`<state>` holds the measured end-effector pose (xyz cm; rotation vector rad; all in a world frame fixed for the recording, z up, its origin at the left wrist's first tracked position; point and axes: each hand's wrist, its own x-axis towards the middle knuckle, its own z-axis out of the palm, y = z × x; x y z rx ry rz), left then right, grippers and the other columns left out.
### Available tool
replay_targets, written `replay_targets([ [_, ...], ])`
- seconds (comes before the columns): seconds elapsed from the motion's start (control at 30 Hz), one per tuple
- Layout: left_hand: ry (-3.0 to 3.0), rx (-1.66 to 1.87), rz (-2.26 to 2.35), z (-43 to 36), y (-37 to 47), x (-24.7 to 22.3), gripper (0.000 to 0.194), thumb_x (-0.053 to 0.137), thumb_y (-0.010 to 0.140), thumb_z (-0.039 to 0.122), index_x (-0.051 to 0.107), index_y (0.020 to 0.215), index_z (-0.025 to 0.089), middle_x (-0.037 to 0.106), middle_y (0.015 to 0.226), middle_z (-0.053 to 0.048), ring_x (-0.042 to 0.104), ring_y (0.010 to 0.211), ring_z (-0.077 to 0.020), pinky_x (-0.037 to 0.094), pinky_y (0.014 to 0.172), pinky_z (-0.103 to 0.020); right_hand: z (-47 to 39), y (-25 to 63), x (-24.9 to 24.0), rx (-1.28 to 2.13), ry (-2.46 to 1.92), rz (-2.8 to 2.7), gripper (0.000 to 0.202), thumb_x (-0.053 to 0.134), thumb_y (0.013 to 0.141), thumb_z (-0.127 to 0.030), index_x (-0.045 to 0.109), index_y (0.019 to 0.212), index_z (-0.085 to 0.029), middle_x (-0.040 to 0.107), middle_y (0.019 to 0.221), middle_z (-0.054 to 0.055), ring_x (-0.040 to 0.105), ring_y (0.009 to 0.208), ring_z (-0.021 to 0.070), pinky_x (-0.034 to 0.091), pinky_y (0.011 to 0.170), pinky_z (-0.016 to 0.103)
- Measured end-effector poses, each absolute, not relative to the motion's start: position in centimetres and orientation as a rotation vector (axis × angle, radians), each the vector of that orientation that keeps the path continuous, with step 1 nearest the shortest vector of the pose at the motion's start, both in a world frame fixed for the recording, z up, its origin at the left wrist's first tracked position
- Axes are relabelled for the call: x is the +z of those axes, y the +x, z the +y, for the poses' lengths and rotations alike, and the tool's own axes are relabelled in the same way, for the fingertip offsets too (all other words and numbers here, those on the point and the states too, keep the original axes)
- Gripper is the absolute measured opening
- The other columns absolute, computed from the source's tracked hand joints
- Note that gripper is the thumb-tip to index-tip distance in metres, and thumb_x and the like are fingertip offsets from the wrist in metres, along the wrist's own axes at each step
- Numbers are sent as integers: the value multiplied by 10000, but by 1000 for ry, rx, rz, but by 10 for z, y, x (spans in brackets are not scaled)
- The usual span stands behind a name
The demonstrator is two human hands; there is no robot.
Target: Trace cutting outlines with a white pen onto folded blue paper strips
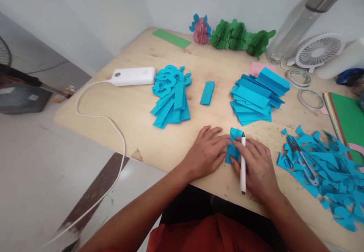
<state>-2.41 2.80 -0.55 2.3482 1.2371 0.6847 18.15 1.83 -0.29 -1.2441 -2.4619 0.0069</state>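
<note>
A small folded blue paper strip (233, 148) lies on the table close in front of me. My left hand (207, 151) rests flat beside it, fingers stretched out and fingertips touching its left edge. On the other side, my right hand (257, 165) holds a white marker pen (243, 168) with its dark end pointing away from me. The thumb and index finger of that hand also touch the blue paper. Another folded blue strip (207, 93) lies farther back. To its right is a pile of folded blue papers (253, 96); to its left, a pile of blue strips and cut-outs (172, 96).
Blue scraps (335, 168) with scissors (308, 166) lie at right. Behind stand green paper figures (237, 36), a pink one (201, 30), a clear bottle (295, 28) and a small fan (320, 51). Tape rolls (310, 99) and a corded white power bank (133, 76) lie on the table (136, 119).
</note>
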Motion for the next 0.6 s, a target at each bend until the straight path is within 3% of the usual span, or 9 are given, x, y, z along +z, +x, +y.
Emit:
replay_targets([
  [0.37,2345,663,1225,29,-26,-5,288,489,899,215,580,1173,211,586,1363,-37,405,1351,-266,232,1156,-522,19,180,0,-13,-1242,-2474,301,544,906,-292,600,1183,-188,662,1195,114,539,1126,305,386,945,462],
  [0.6,2326,686,1223,29,-25,-7,288,509,888,219,581,1167,206,596,1349,-33,408,1341,-270,224,1157,-521,18,181,-1,10,-1245,-2469,380,555,885,-279,579,1253,-189,656,1203,114,531,1135,308,383,944,467],
])
